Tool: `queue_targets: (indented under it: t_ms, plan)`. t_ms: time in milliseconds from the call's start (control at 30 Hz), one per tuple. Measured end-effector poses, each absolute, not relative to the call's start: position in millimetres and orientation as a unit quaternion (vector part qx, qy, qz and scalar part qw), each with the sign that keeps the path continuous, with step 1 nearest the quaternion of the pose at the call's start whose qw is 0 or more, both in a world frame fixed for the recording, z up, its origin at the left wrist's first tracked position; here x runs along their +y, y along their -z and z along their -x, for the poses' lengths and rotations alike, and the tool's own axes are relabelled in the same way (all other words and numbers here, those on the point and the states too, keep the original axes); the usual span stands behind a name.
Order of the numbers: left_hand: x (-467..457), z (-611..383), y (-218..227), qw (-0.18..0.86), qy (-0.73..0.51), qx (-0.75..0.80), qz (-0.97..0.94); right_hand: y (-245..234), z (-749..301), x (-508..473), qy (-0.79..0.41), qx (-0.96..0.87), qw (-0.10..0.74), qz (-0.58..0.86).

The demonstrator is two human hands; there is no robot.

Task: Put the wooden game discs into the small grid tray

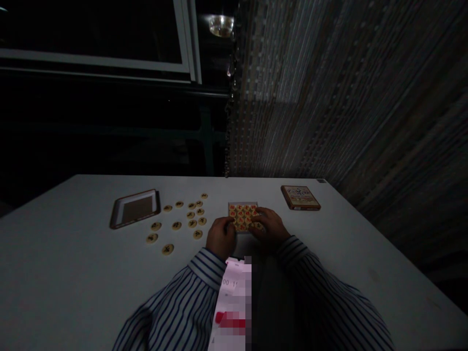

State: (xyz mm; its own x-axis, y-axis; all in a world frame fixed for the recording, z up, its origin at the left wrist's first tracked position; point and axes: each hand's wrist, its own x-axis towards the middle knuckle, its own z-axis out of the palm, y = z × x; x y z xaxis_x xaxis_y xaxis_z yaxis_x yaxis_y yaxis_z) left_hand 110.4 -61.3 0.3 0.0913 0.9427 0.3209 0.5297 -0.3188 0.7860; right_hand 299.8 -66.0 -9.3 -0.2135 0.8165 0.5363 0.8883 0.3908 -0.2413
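Both your hands, left hand [220, 236] and right hand [269, 225], curl loosely against the tray of red-marked discs [243, 216] mid-surface [73, 273], loose discs [177, 225] lying left, dark window [91, 34] and bead curtain [329, 87] behind

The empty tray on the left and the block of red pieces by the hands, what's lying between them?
Loose round game pieces with dark marks, scattered on the table, seen in the head view.

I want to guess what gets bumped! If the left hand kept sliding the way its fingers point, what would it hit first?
The left hand points up and slightly right, at the block of red-marked pieces it already touches. So those come first, probably; past them the white table looks bare, though the dim light hides depth.
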Motion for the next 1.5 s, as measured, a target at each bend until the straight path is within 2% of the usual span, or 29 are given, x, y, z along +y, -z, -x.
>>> queue_targets:
  t_ms: [267, 500, 700, 1500]
  plan:
    - [-61, -110, -2, 0.212, -0.404, 0.533, -0.713, 9, -300, -65, 0.050, -0.784, 0.289, 0.548]
    - [-64, -117, -1, 0.064, -0.375, 0.474, -0.794, 12, -301, -64, 0.043, -0.788, 0.276, 0.550]
    - [-65, -125, 4, -0.004, -0.334, 0.431, -0.838, 8, -303, -66, 0.036, -0.785, 0.267, 0.557]
    - [-58, -131, 7, 0.024, -0.319, 0.450, -0.834, 11, -323, -69, 0.051, -0.782, 0.227, 0.578]
